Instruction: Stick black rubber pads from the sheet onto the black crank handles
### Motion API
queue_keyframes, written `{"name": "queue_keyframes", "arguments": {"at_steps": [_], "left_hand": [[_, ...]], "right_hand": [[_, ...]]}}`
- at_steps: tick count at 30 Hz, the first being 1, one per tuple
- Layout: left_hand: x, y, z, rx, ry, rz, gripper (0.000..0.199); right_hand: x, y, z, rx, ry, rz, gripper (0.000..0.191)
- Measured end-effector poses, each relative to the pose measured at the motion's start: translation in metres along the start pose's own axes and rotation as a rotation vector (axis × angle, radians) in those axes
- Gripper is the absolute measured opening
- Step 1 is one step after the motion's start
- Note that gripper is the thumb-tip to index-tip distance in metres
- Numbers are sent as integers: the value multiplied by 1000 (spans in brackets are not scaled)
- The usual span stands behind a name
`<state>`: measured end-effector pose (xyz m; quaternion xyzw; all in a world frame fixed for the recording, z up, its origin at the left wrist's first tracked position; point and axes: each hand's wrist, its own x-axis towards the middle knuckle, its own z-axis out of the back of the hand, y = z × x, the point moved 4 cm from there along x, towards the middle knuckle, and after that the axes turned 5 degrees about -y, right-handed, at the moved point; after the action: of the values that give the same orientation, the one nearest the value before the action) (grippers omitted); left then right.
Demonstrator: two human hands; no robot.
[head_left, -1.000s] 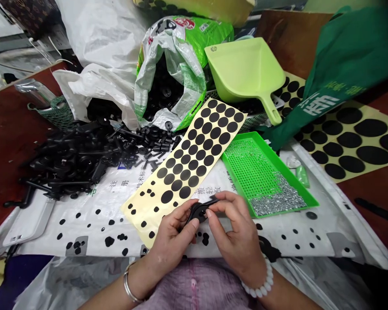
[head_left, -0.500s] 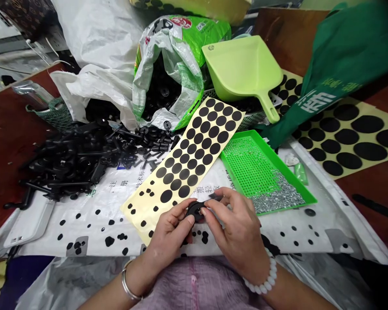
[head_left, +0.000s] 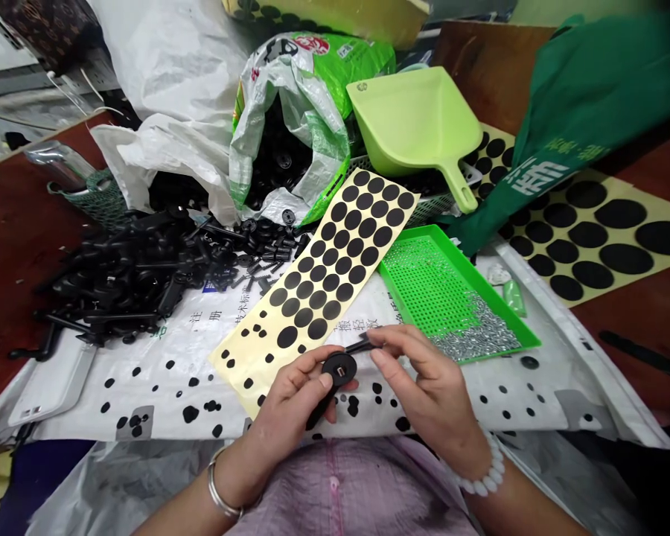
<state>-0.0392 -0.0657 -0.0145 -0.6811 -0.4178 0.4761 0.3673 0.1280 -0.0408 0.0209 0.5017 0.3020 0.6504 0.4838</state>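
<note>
My left hand [head_left: 290, 402] is closed around a black plastic part with a round disc base [head_left: 346, 360], held above the table's front edge. A small coppery metal piece shows in the slot at the disc's centre. Behind the disc, a narrow black arm [head_left: 358, 345] points right. The fingertips of my right hand [head_left: 424, 394] pinch that arm's far end; its thumb is bent below. Below both hands, small black dots are scattered over the white sheet [head_left: 167, 402]. A yellow backing sheet [head_left: 240, 380] with round black stickers reaches up to my left hand.
To the left lies a heap of black plastic parts [head_left: 128, 275]. A green tray [head_left: 424, 298] of small metal pieces sits at right, below a light green dustpan [head_left: 418, 119]. Behind stands an open bag [head_left: 318, 134] of black parts. More stickers [head_left: 586, 238] lie far right.
My right fingers have moved off the disc's face and back to the narrow arm. The disc now faces up more openly, its centre exposed. The view has shifted slightly.
</note>
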Motion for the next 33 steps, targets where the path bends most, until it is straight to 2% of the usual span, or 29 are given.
{"name": "queue_keyframes", "arguments": {"at_steps": [4, 9, 13, 20, 24, 27, 29, 31, 33], "left_hand": [[0, -2, -5, -3, 14, -17, 34], [-1, -7, -6, 65, -83, -34, 32], [-11, -12, 2, 23, -92, -79, 30], [-29, -10, 14, -7, -76, -77, 28], [-43, -7, 22, -42, -86, -58, 30], [-59, -2, 41, -21, -94, -13, 32], [-76, 1, 66, 31, -129, 16, 42], [-98, 3, 100, 103, -257, 0, 50], [-123, 7, 137, 219, -422, -15, 55]], "right_hand": [[-5, 3, -14, 99, 116, -82, 12], [-7, 7, -31, 133, 193, -119, 17], [-8, 11, -37, 222, 314, -82, 20], [-17, 14, -46, 240, 325, -39, 13], [-24, 21, -60, 241, 439, -45, 11], [-32, 29, -71, 202, 580, 23, 7], [-34, 31, -73, 189, 593, 88, 10], [-31, 27, -67, 168, 500, 152, 9], [-26, 18, -55, 106, 352, 213, 7]]}}
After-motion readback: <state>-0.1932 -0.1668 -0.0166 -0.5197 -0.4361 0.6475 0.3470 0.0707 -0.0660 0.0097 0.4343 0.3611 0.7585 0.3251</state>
